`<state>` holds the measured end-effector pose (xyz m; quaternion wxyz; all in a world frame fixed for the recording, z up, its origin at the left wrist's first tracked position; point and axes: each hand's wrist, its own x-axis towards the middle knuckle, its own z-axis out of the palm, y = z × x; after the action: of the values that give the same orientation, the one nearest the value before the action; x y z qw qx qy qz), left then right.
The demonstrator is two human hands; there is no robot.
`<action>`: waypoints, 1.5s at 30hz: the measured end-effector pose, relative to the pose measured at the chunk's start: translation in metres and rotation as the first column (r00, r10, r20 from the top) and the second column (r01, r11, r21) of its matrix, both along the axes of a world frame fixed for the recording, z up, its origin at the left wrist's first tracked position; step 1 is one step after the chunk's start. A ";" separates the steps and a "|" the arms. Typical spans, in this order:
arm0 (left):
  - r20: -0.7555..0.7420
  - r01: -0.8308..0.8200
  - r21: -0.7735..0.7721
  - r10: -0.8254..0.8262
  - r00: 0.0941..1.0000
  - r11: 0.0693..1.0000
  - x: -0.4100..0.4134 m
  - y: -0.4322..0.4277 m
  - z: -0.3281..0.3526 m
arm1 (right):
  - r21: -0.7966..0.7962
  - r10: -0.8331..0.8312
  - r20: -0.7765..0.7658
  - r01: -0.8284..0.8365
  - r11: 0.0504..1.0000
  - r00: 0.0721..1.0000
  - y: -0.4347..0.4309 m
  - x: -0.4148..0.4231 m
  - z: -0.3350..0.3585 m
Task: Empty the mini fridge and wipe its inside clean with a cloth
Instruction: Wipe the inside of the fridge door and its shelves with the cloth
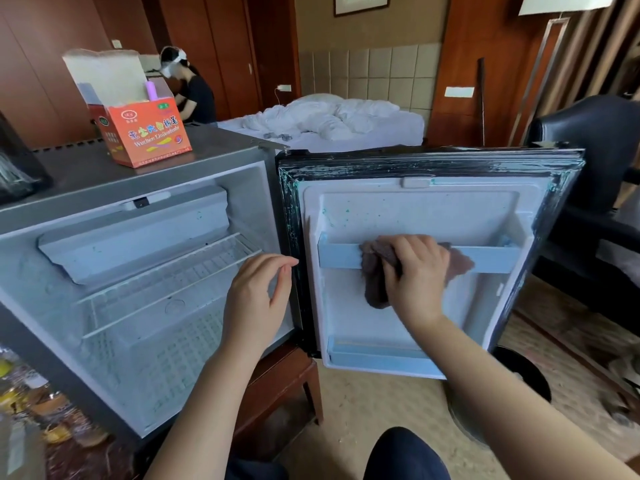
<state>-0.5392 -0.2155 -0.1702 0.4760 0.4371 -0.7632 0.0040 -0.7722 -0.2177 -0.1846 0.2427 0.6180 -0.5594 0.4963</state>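
Under the right hand's (415, 275) curled fingers: brown cloth (375, 285), bunched and pressed onto the upper door-shelf rail (337, 254). Rail runs left-right, bare on both sides of the hand, so the next stroke likely follows it. Left hand (258, 299) loose, holding nothing, at the hinge-side door gasket (290, 216); mini fridge (242, 188) cabinet lies left, emptied.

The right of the hands (415, 275) hides much of the cloth (374, 289); blurred clutter (24, 403) at bottom-left is cut off.
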 end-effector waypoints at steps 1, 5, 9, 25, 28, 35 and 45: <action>0.005 0.000 0.007 0.000 1.000 1.000 0.000 0.000 0.000 | 0.008 0.018 -0.005 -0.018 1.000 1.000 -0.006 0.016 0.001; 0.019 -0.007 0.019 0.007 1.000 1.000 0.000 0.001 0.001 | 0.076 0.027 -0.019 -0.025 0.997 0.999 -0.023 0.067 0.004; 0.043 -0.017 -0.027 0.018 0.999 0.999 -0.013 0.003 0.007 | 0.027 0.034 -0.138 -0.031 0.999 0.990 -0.023 0.053 0.001; 0.165 0.040 -0.056 -0.030 0.986 0.998 -0.118 -0.024 0.002 | 0.045 0.016 -0.319 -0.001 0.999 0.948 0.046 -0.151 0.000; 0.106 0.046 -0.057 -0.040 0.994 0.997 -0.121 -0.025 0.008 | -0.047 -0.091 -0.264 0.082 0.996 0.960 0.038 -0.135 -0.015; 0.155 0.018 -0.060 -0.009 0.988 0.998 -0.125 -0.022 0.009 | -0.089 -0.071 -0.189 0.054 0.995 0.979 -0.013 -0.027 -0.021; 0.131 0.026 -0.059 -0.018 0.991 0.998 -0.124 -0.019 0.008 | -0.131 -0.186 -0.482 0.139 0.982 0.857 0.013 -0.113 -0.009</action>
<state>-0.6628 -0.2344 -0.1619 0.4380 0.4130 -0.7969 0.0505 -0.8848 -0.2043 -0.1940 0.4459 0.6626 -0.5060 0.3257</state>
